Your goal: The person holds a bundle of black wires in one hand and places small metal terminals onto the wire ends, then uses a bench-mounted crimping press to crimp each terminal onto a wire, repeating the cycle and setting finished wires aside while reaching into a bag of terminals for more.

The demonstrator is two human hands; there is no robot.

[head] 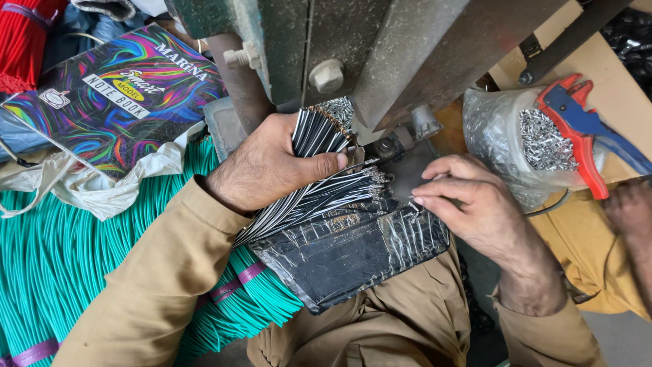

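A notebook (115, 98) lies far left — a flat rectangle, its cover black with swirls of many colours, carrying a white slanted label and a small white badge. Just near of it, a crumpled whitish bag (102, 187). At the right sits a clear plastic bag (523, 146) of small metal bits. In the middle — a black pad (353, 251) wrapped in clear film.

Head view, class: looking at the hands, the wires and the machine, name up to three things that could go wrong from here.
1. The right hand has its fingertips close to the metal machine, where the wire ends meet it; a finger could get pinched.
2. The left hand grips a thick bundle of black-and-white wires; some might slip loose and fan out.
3. The bag of small metal pieces lies open with red-and-blue pliers on it; it could spill.
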